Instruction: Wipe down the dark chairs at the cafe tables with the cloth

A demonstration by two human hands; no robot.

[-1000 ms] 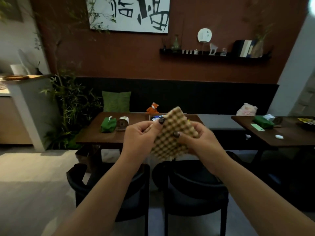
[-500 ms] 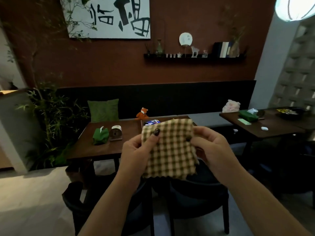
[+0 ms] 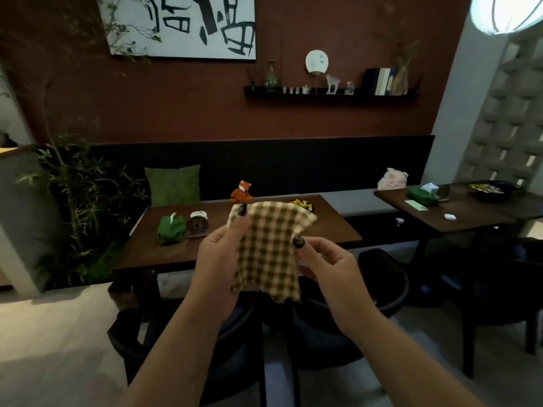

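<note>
Right now the checked cloth hangs upright between both hands: the left hand pinches its top corner, the right hand its side edge (above two dark chairs at the counter).

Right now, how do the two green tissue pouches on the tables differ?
The near pouch stands on the left end of the table straight ahead, bunched into a bright green bundle with a small white tissue tip on top. The far pouch lies flatter on the right-hand table, darker green, with a larger tuft of tissue sticking up, and a pale green card lies in front of it. Both are green fabric and sit on dark wood.
</note>
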